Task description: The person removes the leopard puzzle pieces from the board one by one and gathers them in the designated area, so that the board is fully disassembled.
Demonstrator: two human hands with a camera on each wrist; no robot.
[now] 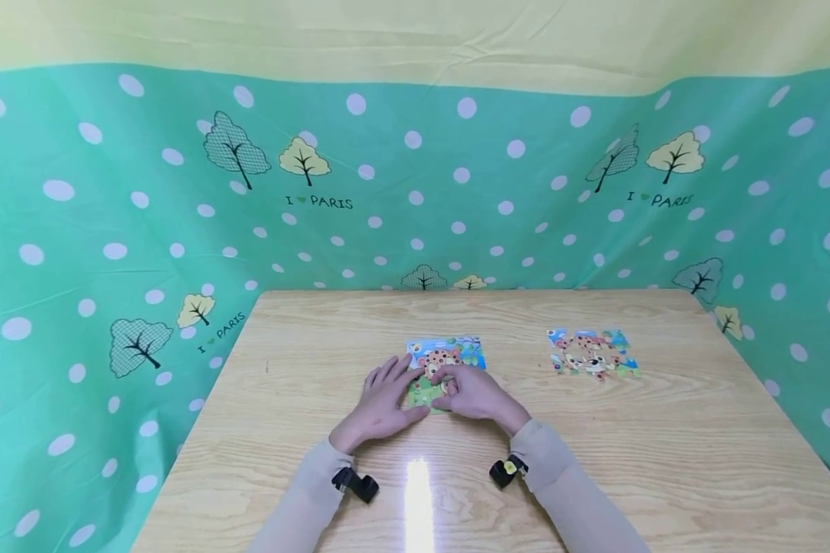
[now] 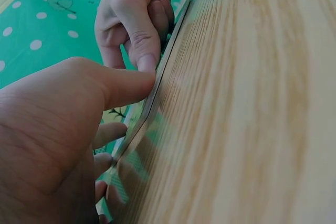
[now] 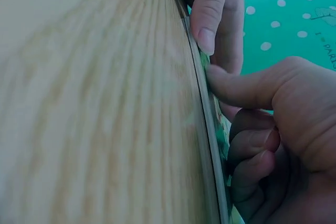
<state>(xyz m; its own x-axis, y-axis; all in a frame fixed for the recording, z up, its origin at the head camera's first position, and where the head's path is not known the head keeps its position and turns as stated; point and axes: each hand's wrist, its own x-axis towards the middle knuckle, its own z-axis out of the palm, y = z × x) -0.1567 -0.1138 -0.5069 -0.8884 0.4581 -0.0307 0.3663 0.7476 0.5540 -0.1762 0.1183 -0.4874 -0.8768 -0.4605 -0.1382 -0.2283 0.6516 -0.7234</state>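
Note:
A jigsaw puzzle (image 1: pixel 462 347) with a spotted animal on a blue and green ground lies mid-table, partly covered by both hands. My left hand (image 1: pixel 384 403) rests along its left side, fingers extended and thumb at the near edge. From the right, my right hand (image 1: pixel 476 392) touches the picture with thumb and index finger, which stand apart. Its other fingers (image 3: pixel 257 169) are curled. Whether a piece sits between thumb and index finger is hidden. In the left wrist view, the left thumb (image 2: pixel 131 85) touches the thin board edge (image 2: pixel 152 100), close to the right thumb.
Loose puzzle pieces (image 1: pixel 591 355), loosely grouped as a similar animal picture, lie to the right on the wooden table (image 1: pixel 664 445). Behind the table hangs a green dotted cloth (image 1: pixel 415 169). Each sleeve carries a black wrist camera (image 1: pixel 356 484).

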